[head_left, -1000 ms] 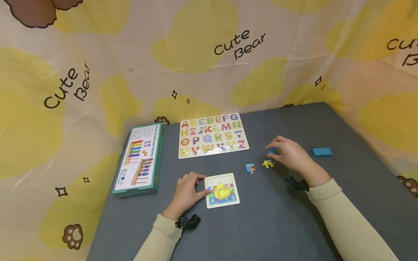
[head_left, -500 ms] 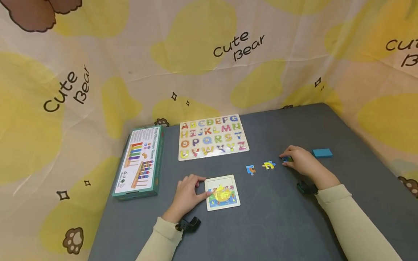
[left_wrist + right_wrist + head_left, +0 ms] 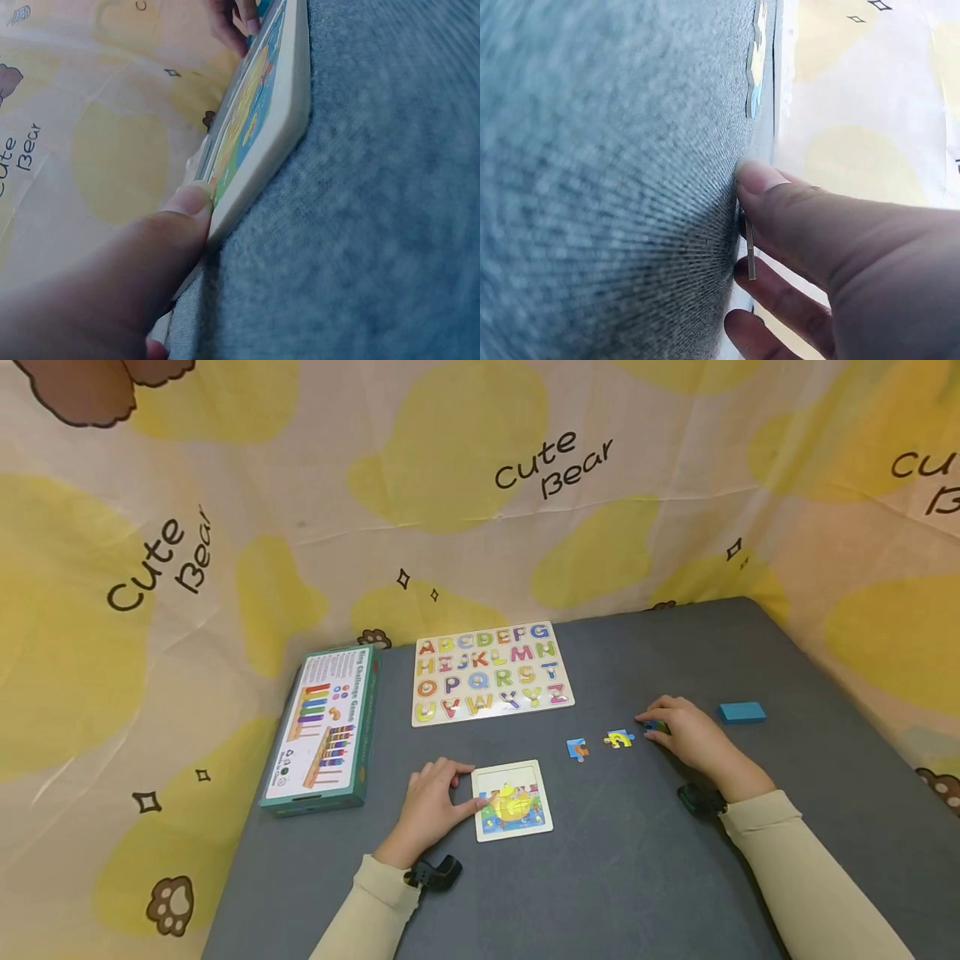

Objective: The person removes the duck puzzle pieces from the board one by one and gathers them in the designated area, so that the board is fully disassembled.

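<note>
My left hand [image 3: 429, 810] holds the left edge of a small square jigsaw puzzle [image 3: 513, 837] with a pale frame and a yellow duck picture. Its thumb [image 3: 191, 201] lies on the frame's rim in the left wrist view, and its index finger reaches the upper left corner. To the right, my right hand [image 3: 692, 735] pinches a small blue-green jigsaw piece [image 3: 657, 727] low at the tabletop, mostly covered by the fingers; the right wrist view shows the piece edge-on. Two loose jigsaw pieces lie between the hands, one yellow [image 3: 619, 739] and one blue and orange [image 3: 577, 748].
An alphabet board [image 3: 491, 675] lies behind the puzzle. On the left is a green-edged game box [image 3: 318, 727]. A blue block [image 3: 742, 712] sits beyond my right hand. The grey table [image 3: 600, 877] meets a patterned cloth [image 3: 465, 485] at the back and sides.
My right hand has moved right and slightly nearer with its jigsaw piece, away from the yellow piece, then a touch back left. My left hand stays at the puzzle.
</note>
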Tool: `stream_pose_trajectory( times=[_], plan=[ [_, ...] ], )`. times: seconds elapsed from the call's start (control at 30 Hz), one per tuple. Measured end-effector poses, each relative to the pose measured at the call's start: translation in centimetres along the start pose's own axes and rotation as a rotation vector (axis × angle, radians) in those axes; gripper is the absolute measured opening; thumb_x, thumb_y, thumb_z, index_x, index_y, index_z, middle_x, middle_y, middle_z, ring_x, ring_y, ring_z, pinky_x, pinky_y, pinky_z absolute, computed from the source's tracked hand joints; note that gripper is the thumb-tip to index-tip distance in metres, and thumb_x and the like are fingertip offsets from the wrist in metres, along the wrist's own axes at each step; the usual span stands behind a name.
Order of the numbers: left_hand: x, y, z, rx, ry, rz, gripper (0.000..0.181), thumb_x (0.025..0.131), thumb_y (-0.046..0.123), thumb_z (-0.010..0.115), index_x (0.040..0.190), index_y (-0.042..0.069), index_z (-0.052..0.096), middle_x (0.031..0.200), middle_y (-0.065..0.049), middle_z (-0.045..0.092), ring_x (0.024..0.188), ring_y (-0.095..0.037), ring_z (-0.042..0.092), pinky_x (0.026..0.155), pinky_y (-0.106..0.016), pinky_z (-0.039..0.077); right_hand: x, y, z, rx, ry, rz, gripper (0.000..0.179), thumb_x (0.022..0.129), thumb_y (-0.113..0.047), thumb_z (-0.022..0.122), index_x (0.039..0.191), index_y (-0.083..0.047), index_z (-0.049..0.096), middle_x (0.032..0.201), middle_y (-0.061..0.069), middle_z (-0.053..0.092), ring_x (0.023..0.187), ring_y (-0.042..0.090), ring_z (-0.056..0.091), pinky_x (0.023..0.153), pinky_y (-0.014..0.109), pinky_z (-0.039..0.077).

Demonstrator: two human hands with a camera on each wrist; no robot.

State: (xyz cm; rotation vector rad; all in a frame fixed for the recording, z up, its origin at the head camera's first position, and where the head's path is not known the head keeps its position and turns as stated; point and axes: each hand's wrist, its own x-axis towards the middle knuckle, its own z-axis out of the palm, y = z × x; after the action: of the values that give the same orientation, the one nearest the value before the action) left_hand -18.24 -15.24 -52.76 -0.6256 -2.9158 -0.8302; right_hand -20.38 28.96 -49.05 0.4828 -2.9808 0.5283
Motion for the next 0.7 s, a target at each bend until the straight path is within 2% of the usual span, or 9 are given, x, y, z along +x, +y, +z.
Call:
stream_pose_trajectory(
  times=[0.13, 0.2, 0.3, 0.4, 0.47, 0.53, 0.6, 0.7],
  plan=[
    [0.0, 0.0, -0.1, 0.000, 0.001, 0.011, 0.057, 0.085, 0.050, 0.087, 0.126, 0.015, 0.070, 0.088, 0.008, 0.046, 0.081, -0.015, 0.040, 0.079, -0.041, 0.028, 0.0, -0.3, -0.1, -0.003, 0.012, 0.027, 0.036, 0.093, -0.008, 0.079, 0.127, 0.002, 0.072, 0.115, 0.019, 0.065, 0.107, 0.042, 0.060, 0.089, 0.058, 0.050],
    [0.0, 0.0, -0.2, 0.000, -0.005, 0.015, 0.057, 0.085, 0.051, 0.086, 0.126, 0.015, 0.070, 0.088, 0.008, 0.046, 0.081, -0.015, 0.040, 0.079, -0.040, 0.029, -0.1, -1.2, -0.6, 0.009, 0.063, 0.056, 0.041, 0.094, -0.009, 0.079, 0.132, 0.002, 0.069, 0.110, 0.019, 0.065, 0.102, 0.040, 0.061, 0.085, 0.056, 0.051],
    [-0.1, 0.0, -0.4, 0.004, -0.009, 0.018, 0.058, 0.085, 0.052, 0.086, 0.127, 0.015, 0.070, 0.088, 0.009, 0.046, 0.081, -0.014, 0.040, 0.079, -0.040, 0.029, 0.2, -4.4, -1.8, 0.089, 0.165, 0.089, 0.043, 0.096, -0.009, 0.078, 0.136, 0.002, 0.066, 0.102, 0.014, 0.063, 0.094, 0.035, 0.061, 0.077, 0.051, 0.050],
    [-0.1, -0.1, -0.6, 0.009, 0.003, 0.019, 0.057, 0.085, 0.049, 0.087, 0.128, 0.015, 0.070, 0.088, 0.008, 0.046, 0.080, -0.015, 0.040, 0.079, -0.040, 0.029, 1.0, -9.3, -2.1, 0.220, 0.226, 0.023, 0.034, 0.097, -0.008, 0.076, 0.129, -0.001, 0.071, 0.094, 0.006, 0.060, 0.085, 0.025, 0.060, 0.071, 0.042, 0.050],
    [0.0, -0.1, -0.7, 0.014, 0.016, 0.020, 0.056, 0.085, 0.047, 0.088, 0.128, 0.015, 0.070, 0.087, 0.008, 0.046, 0.079, -0.015, 0.039, 0.079, -0.040, 0.028, 1.5, -12.3, -1.1, 0.291, 0.188, -0.074, 0.026, 0.096, -0.008, 0.077, 0.122, -0.003, 0.075, 0.090, 0.000, 0.059, 0.080, 0.018, 0.057, 0.068, 0.035, 0.048],
    [0.0, -0.1, -0.7, 0.018, 0.023, 0.021, 0.054, 0.085, 0.045, 0.088, 0.126, 0.015, 0.070, 0.087, 0.008, 0.045, 0.079, -0.015, 0.039, 0.078, -0.040, 0.029, 1.7, -14.6, 0.8, 0.307, 0.116, -0.169, 0.020, 0.096, -0.009, 0.077, 0.115, -0.006, 0.078, 0.088, -0.005, 0.057, 0.076, 0.011, 0.054, 0.066, 0.029, 0.047],
    [-0.1, -0.1, -0.5, 0.023, 0.017, 0.026, 0.053, 0.085, 0.046, 0.088, 0.126, 0.016, 0.070, 0.087, 0.008, 0.045, 0.079, -0.014, 0.039, 0.078, -0.040, 0.029, 1.5, -16.1, 2.9, 0.298, 0.037, -0.229, 0.016, 0.095, -0.009, 0.078, 0.111, -0.007, 0.080, 0.087, -0.008, 0.057, 0.074, 0.006, 0.052, 0.065, 0.025, 0.046],
    [-0.1, -0.1, -0.3, 0.030, -0.005, 0.039, 0.054, 0.088, 0.049, 0.084, 0.128, 0.016, 0.070, 0.088, 0.009, 0.046, 0.080, -0.013, 0.040, 0.078, -0.038, 0.029, 1.0, -17.2, 5.4, 0.232, -0.030, -0.258, 0.014, 0.095, -0.010, 0.078, 0.109, -0.010, 0.080, 0.088, -0.008, 0.055, 0.073, 0.004, 0.049, 0.064, 0.024, 0.045]
  ],
)
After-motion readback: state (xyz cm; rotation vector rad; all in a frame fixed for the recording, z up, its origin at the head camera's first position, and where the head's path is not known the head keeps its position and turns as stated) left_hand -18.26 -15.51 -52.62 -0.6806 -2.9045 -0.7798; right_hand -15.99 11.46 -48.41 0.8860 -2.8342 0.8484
